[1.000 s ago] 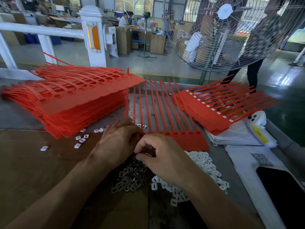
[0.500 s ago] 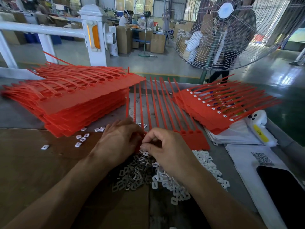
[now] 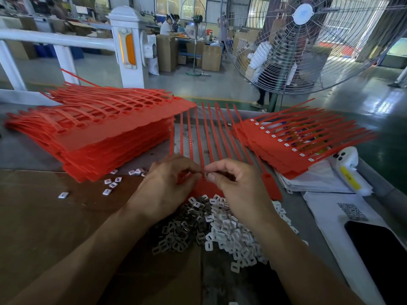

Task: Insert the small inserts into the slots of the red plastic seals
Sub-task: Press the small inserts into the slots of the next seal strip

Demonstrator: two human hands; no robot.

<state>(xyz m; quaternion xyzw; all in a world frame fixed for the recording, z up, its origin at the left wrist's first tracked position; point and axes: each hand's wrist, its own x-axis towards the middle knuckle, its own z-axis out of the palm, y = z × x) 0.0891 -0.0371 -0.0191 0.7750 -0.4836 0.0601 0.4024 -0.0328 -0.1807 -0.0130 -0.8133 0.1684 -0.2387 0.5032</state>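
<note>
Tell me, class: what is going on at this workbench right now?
A person is fitting small inserts into a sheet of red seals lying on the bench. The right hand pinches a small insert at the sheet's row of slots, while the left hand holds the sheet. A pile of loose inserts lies just below. A tall stack of seals sits left, and a stack with inserts showing sits right.

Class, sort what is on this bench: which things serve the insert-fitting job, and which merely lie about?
Job:
left hand
right hand
seal strip being filled
pile of inserts
unfilled seal stack
filled seal stack

Lying about:
phone
QR-code sheet
white device
</note>
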